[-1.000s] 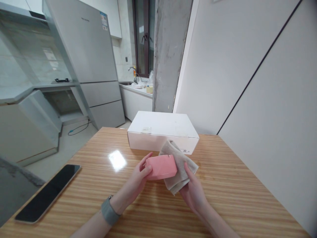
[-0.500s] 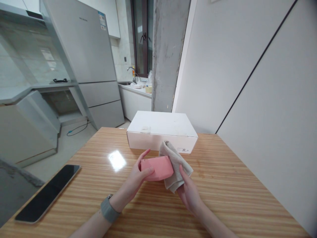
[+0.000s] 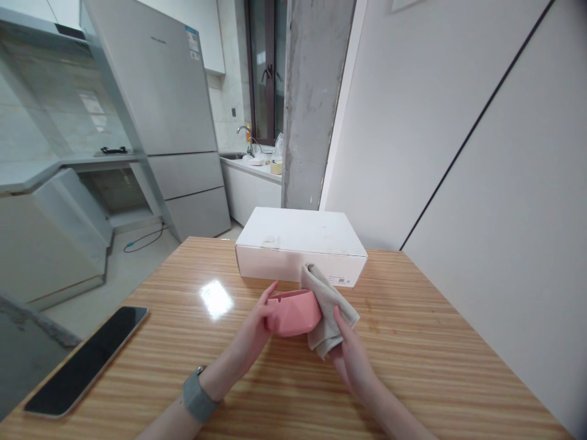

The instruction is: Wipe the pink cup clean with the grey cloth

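My left hand grips the left end of a pink faceted container, held just above the wooden table. My right hand is closed on a beige cloth, which is pressed against the container's right side and drapes over it. A grey band sits on my left wrist. The container's rim is tipped slightly toward me, showing part of its opening.
A closed white cardboard box lies on the table right behind my hands. A dark phone or tablet rests near the table's left edge. A white wall runs along the right side. A fridge and a kitchen counter stand beyond.
The pink container has turned in my left hand, so its open rim now shows. The cloth in my right hand has shifted left along its right side.
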Available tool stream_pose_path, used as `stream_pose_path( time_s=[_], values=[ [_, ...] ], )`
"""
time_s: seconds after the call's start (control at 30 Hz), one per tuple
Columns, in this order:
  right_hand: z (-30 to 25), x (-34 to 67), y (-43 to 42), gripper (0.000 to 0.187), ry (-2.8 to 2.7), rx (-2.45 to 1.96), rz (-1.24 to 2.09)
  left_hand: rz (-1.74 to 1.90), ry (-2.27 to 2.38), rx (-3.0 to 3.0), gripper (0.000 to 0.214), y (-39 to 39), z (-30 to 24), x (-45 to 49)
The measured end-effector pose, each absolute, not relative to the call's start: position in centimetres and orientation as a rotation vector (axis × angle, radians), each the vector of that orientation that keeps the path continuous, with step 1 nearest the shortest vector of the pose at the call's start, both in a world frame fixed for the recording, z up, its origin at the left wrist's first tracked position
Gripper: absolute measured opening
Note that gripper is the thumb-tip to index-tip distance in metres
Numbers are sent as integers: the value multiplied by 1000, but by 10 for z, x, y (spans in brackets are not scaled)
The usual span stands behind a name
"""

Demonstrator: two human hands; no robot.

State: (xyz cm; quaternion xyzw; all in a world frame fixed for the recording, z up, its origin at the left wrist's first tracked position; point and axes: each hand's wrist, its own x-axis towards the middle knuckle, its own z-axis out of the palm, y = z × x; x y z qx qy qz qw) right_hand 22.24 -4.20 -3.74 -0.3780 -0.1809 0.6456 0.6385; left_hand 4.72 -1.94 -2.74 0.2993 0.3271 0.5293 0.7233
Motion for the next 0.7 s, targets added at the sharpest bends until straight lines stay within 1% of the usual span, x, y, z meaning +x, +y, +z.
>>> stream_pose_path(
  time_s=[0.13, 0.23, 0.33, 0.47, 0.53, 0.6, 0.7],
  values=[
    [-28, 227, -39, 49, -375, -829, 1486, 1123, 749, 678, 91, -19, -28, 44],
    [-21, 229, -41, 45, -383, -813, 1508, 1122, 750, 770, 88, -20, -28, 42],
    [-14, 229, -45, 47, -378, -798, 1577, 1153, 711, 853, 85, -23, -29, 44],
    [-12, 227, -50, 50, -366, -769, 1649, 1127, 582, 838, 91, -26, -32, 47],
    [-15, 227, -50, 51, -352, -772, 1654, 1110, 548, 817, 91, -27, -33, 47],
    [-18, 226, -50, 50, -348, -777, 1641, 1116, 561, 818, 90, -27, -33, 47],
    [-22, 225, -49, 51, -376, -783, 1619, 1150, 628, 845, 96, -26, -31, 47]
  ],
)
